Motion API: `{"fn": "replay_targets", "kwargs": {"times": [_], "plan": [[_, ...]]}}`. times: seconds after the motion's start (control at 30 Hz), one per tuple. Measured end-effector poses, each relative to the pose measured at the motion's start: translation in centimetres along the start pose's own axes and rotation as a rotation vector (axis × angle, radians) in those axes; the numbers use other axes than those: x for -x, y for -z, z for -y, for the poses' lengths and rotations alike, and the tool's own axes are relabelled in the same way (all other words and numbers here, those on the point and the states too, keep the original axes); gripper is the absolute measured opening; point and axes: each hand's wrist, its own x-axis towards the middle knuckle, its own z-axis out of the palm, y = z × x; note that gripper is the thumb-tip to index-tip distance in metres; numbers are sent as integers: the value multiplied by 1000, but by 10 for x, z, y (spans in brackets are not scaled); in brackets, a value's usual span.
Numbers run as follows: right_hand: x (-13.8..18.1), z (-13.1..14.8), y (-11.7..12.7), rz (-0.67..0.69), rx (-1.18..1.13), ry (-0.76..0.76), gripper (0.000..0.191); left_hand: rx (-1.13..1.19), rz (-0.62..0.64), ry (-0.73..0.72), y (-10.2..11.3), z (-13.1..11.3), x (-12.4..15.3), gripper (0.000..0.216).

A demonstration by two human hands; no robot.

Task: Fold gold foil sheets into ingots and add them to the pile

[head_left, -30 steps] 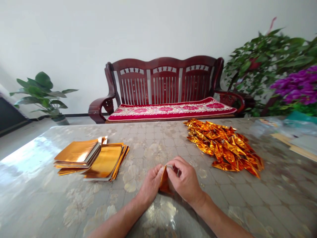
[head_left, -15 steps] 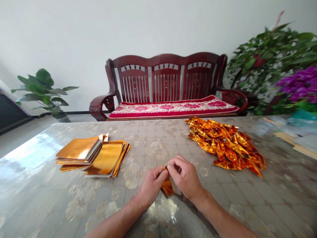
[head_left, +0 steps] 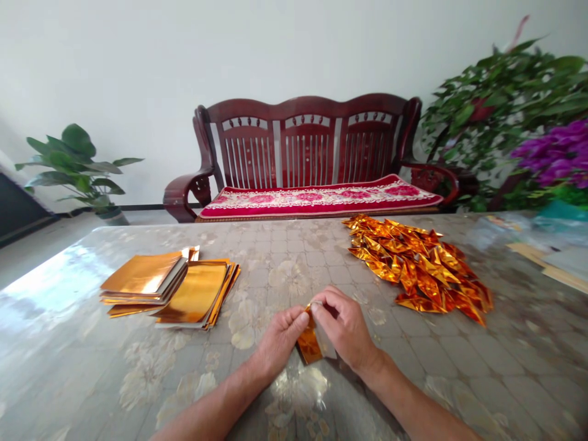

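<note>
My left hand [head_left: 279, 340] and my right hand [head_left: 343, 331] meet just above the table's near middle. Together they pinch a small folded piece of gold foil paper [head_left: 310, 344], fingertips touching at its top edge. Its lower point hangs between my palms, close to the tabletop [head_left: 294, 257]. To the left lie stacks of flat gold foil sheets [head_left: 172, 288]. To the right, beyond my right hand, spreads a heap of folded gold foil pieces [head_left: 420, 266].
A dark red wooden bench [head_left: 312, 165] with a red cushion stands behind the table. A potted plant [head_left: 76, 168] sits on the floor at left. Green leaves and purple flowers [head_left: 546, 128] fill the right, with plastic-wrapped items [head_left: 546, 245] on the table's right edge.
The view has shifted slightly. My fingers have worked the foil piece a little, turning more of its silver side toward me; both hands stay at the same spot.
</note>
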Motion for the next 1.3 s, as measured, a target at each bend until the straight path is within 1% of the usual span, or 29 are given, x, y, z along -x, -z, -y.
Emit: {"fn": "replay_targets", "kwargs": {"times": [0.1, 0.37, 0.5, 0.6, 0.77, 0.93, 1.07, 1.17, 1.3], "plan": [[0, 0, 0, 8, -13, 19, 19, -58, 8, -29, 3, 1, -2, 44], [0, 2, 1, -6, -7, 59, 17, -320, -12, -158, 9, 0, -4, 38], [0, 1, -1, -30, 21, 84, 16, -373, -6, -195, 10, -1, -4, 36], [-1, -1, -1, -34, 38, 111, 15, -403, -15, -226, 10, -3, -3, 38], [-2, -3, -1, -9, 28, 219, 14, -457, -57, -264, 11, -6, -1, 43], [0, -4, 0, 6, 36, 307, 14, -656, -138, -460, 11, -7, 1, 29], [1, -8, 1, 9, 110, 365, 16, -697, -224, -648, 12, -4, 4, 19], [0, -13, -1, -37, 167, 399, 24, -706, -262, -740, 14, -2, 4, 19], [-1, -17, -2, -94, 221, 443, 31, -724, -272, -815, 16, -2, 3, 24]]}}
